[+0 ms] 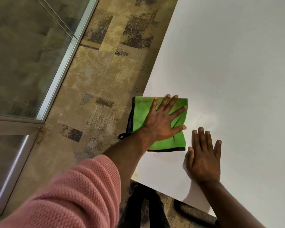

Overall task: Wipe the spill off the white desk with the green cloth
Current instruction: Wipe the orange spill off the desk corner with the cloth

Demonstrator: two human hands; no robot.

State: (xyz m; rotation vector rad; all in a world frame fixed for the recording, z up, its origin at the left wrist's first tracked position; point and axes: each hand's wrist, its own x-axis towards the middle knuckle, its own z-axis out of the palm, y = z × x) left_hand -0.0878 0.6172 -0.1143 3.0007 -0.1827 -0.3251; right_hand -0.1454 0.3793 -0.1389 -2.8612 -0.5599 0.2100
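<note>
step: wiping | left hand [161, 122] splayed flat, pressing green cloth [141, 116] onto white desk [237, 63] | right hand [203, 160] open, empty, bracing beside | next: likely sweep toward faint smear [204, 120] past fingertips

Green cloth [156, 124]: folded into a rough square, black-trimmed edges, small black loop at its 8 o'clock corner, lying flat by the desk's edge, that side overhanging slightly. White desk [237, 63]: smooth, plain, faint smear just at 3 o'clock of the cloth.
</note>
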